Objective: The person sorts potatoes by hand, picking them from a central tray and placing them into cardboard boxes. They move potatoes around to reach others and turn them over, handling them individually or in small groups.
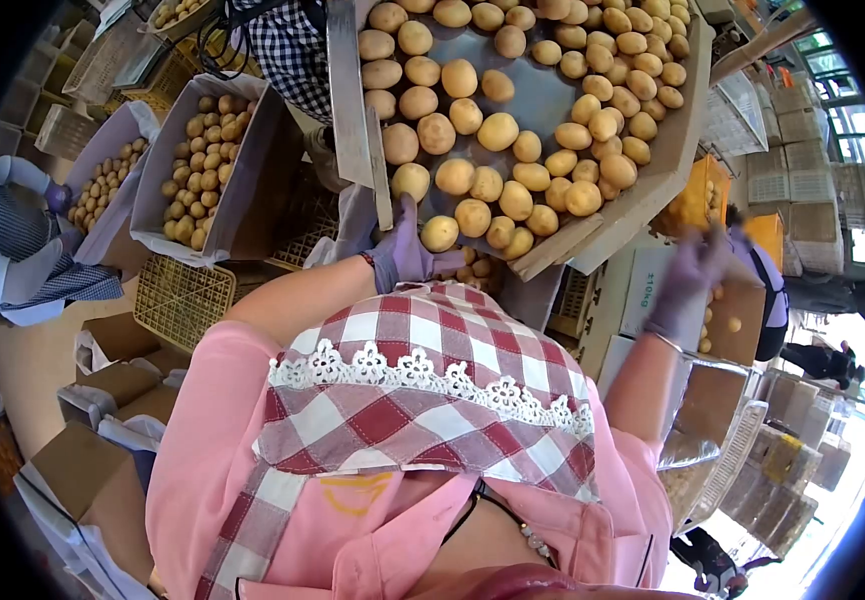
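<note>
Many round yellow-brown fruits or potatoes (499, 131) lie on a metal tray with raised wooden sides (643, 190). My left hand (408, 250), in a purple glove, is at the tray's near left corner, just below one of the round items; its thumb and fingers are spread apart. My right hand (691, 270), also gloved in purple, is off to the right of the tray, above open cardboard boxes (736, 310) with a few of the round items in them. Motion smears its fingers, so what it holds, if anything, cannot be made out.
Lined boxes of round items (253, 150) stand at the left, near a yellow plastic crate (185, 300). A co-worker in a checked apron (23, 230) is at the far left; another person (768, 270) is at the right. Stacked cartons (813, 190) stand behind.
</note>
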